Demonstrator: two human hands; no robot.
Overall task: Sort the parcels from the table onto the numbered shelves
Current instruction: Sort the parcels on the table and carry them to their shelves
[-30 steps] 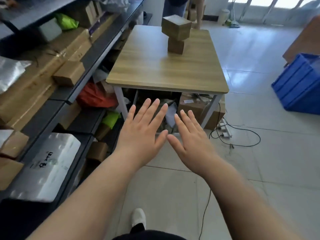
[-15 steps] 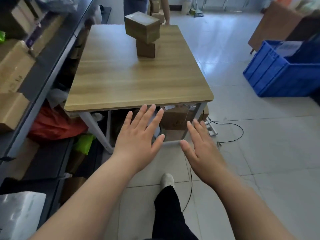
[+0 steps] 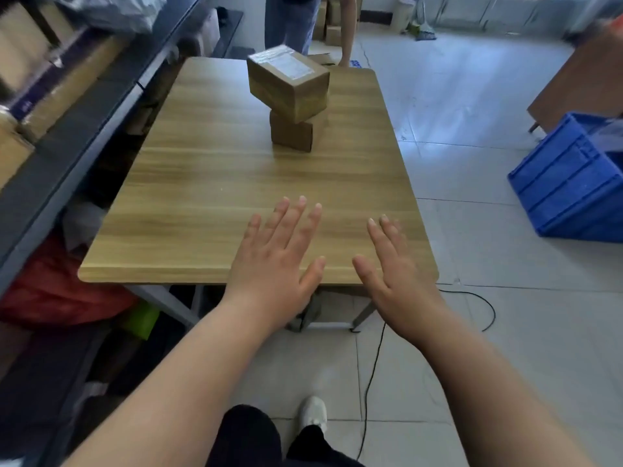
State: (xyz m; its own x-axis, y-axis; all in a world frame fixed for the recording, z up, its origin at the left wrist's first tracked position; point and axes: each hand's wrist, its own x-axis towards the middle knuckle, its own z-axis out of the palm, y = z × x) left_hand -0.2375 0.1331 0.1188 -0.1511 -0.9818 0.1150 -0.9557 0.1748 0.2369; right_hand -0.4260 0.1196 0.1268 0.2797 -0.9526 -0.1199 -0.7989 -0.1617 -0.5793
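Both hands were spread flat and wide, palms down, holding nothing. The left hand [image 3: 276, 261] lay over the near edge of the counter [image 3: 202, 203], its fingers fanned and pointing toward the far end. The right hand [image 3: 394, 274] was just beside it, nearer the counter's near right corner, thumb stretched inward, and the two hands were apart. Whether either palm actually touched the counter could not be told.

Two brown parcels stood stacked toward the far end of the counter, well apart from the hands. The upper parcel [image 3: 286, 82] was the larger, sat askew and overhung the lower parcel [image 3: 291, 134]; its label was too blurred to read.

The shelves [image 3: 67, 136] ran along the counter's left side, their contents smeared and cut off by the frame, and no numbers could be made out. Below the counter's left edge a red bag [image 3: 50, 291] was partly hidden. A blue crate [image 3: 573, 183] to the counter's right was cut off at the frame edge. At the counter's far end stood another person [image 3: 290, 21], seen only from the waist down.
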